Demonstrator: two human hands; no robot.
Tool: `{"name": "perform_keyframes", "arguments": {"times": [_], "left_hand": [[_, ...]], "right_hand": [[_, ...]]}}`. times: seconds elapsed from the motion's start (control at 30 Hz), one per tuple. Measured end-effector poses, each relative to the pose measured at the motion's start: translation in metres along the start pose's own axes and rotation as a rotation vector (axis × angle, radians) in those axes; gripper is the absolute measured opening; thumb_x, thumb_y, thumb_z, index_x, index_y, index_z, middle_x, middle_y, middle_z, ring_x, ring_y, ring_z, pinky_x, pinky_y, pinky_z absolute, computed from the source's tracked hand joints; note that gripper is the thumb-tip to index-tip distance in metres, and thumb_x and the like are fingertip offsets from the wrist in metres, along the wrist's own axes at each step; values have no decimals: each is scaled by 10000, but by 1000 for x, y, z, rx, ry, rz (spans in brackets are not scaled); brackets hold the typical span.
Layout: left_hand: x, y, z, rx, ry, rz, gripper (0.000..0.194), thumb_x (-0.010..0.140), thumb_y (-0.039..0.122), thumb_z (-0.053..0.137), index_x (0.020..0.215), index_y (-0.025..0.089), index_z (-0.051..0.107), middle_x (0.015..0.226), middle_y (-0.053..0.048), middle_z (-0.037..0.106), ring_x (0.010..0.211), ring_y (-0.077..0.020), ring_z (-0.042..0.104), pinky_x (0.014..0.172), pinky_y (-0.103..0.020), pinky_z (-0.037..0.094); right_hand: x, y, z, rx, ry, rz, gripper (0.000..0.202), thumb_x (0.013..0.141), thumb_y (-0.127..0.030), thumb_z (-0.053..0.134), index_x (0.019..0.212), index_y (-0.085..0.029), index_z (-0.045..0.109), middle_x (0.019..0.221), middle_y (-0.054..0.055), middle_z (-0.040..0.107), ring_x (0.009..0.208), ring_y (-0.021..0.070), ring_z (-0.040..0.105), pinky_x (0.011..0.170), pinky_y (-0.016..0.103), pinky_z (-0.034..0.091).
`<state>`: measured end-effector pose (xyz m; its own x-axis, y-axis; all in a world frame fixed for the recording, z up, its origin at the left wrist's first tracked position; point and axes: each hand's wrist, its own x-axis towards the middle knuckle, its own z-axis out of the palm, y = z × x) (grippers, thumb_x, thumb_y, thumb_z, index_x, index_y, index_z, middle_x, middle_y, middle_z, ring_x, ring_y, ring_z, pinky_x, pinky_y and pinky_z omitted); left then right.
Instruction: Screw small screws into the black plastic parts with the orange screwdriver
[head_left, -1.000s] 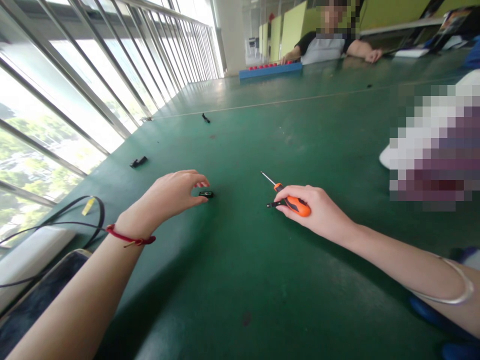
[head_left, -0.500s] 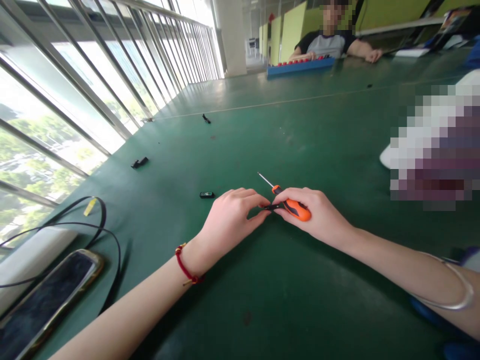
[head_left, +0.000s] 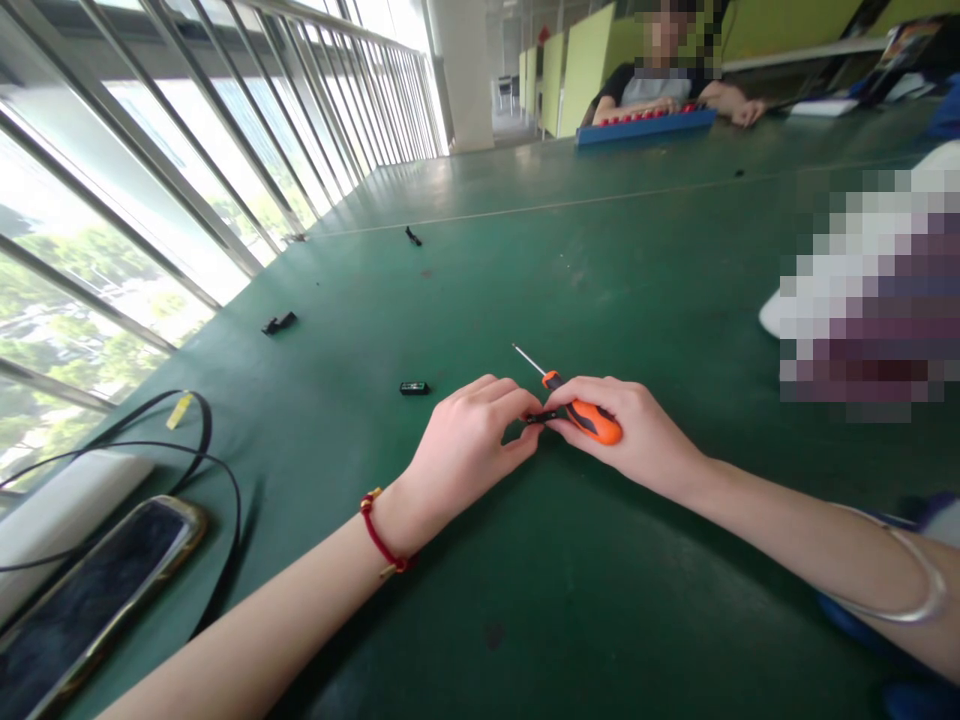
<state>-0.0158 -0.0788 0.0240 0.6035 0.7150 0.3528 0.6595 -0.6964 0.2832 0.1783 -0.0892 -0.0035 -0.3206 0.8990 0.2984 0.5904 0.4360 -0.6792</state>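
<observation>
Between the fingertips of both hands is a small black part (head_left: 541, 416), too small to tell its kind. My left hand (head_left: 474, 432) is closed, pinching its left end between thumb and fingers. My right hand (head_left: 637, 425) is closed too. It keeps an orange and black screwdriver (head_left: 598, 422) tucked in the grip, the thin metal shaft pointing up and left, while thumb and fingertip touch the part's right end. Left of my left hand, a small black rectangular piece (head_left: 414, 388) with a greenish face lies on the green table (head_left: 600, 600).
Two more black pieces (head_left: 279, 323) (head_left: 413, 237) rest farther off at the left. A phone (head_left: 97, 600), a white box (head_left: 71, 510) and a black cable (head_left: 238, 500) occupy the near left. Railings line the left edge. Across the table sits a person (head_left: 660, 90) behind a blue tray (head_left: 645, 128).
The blue tray across the table has slid to the right, and the person's hand there moved with it. My hands have shifted only slightly, still holding the black part and screwdriver.
</observation>
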Motion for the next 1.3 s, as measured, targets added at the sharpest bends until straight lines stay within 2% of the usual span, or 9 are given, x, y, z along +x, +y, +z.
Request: {"name": "perform_keyframes", "arguments": {"times": [0.17, 0.27, 0.37, 0.5, 0.6, 0.7, 0.93, 1.13, 1.3], "left_hand": [[-1, 0, 3, -78, 4, -49, 94, 837, 203, 607, 850, 186, 698, 830, -18, 696, 805, -161, 617, 733, -283, 503], [2, -3, -7, -105, -17, -81, 109, 830, 210, 609, 859, 206, 714, 871, -13, 704, 830, -156, 635, 751, -271, 506], [6, -16, -35, -37, -65, -138, 132, 824, 248, 605, 859, 227, 731, 926, -9, 710, 848, -160, 651, 761, -266, 504], [7, -50, -79, 85, -86, -251, 165, 792, 349, 636, 841, 224, 734, 921, -11, 714, 830, -170, 655, 778, -271, 500], [1, -75, -97, 105, -194, -350, 202, 798, 376, 638, 874, 208, 719, 923, -20, 725, 870, -183, 652, 825, -287, 499], [-4, -88, -100, 45, -288, -392, 243, 788, 393, 656, 906, 189, 713, 966, -35, 733, 920, -196, 648, 893, -324, 497], [-7, -98, -87, -44, -463, -275, 227, 752, 447, 680, 797, 234, 745, 1209, -36, 667, 995, -209, 662, 952, -335, 496], [-5, -97, -77, 90, -417, -236, 232, 808, 382, 594, 856, 208, 740, 1019, -41, 713, 880, -190, 666, 866, -298, 501], [-18, -113, -104, 313, -350, -482, 297, 823, 393, 549, 912, 166, 719, 945, -47, 724, 883, -219, 646, 821, -309, 466]], "right_hand": [[1, -1, -1, -5, -5, -11, 115, 812, -260, 618, 909, -213, 659, 934, -19, 707, 790, 139, 605, 778, 299, 439], [1, -2, -2, 21, -12, -19, 141, 813, -297, 627, 915, -204, 655, 928, -3, 707, 803, 142, 620, 780, 295, 445], [0, -4, -5, 43, -10, -27, 167, 815, -328, 631, 914, -196, 653, 926, 16, 708, 794, 138, 628, 766, 284, 455], [-1, -6, -7, 42, -33, -20, 155, 823, -318, 615, 906, -195, 658, 904, 25, 710, 742, 128, 621, 730, 275, 462], [0, -5, -7, 34, -39, -10, 152, 823, -311, 610, 905, -195, 663, 896, 23, 711, 729, 125, 616, 727, 274, 461], [0, -4, -6, 37, -47, 2, 158, 822, -305, 605, 911, -192, 668, 905, 25, 711, 740, 125, 617, 737, 275, 463], [1, -4, -7, 39, -67, 15, 158, 824, -296, 600, 917, -191, 673, 919, 29, 713, 774, 134, 634, 765, 283, 470], [1, -3, -7, 26, -62, -1, 151, 823, -297, 600, 901, -191, 674, 899, 29, 717, 750, 131, 632, 740, 272, 469], [0, -2, -7, 16, -67, -4, 156, 826, -302, 596, 910, -198, 677, 918, 27, 718, 773, 137, 639, 758, 283, 471]]}}
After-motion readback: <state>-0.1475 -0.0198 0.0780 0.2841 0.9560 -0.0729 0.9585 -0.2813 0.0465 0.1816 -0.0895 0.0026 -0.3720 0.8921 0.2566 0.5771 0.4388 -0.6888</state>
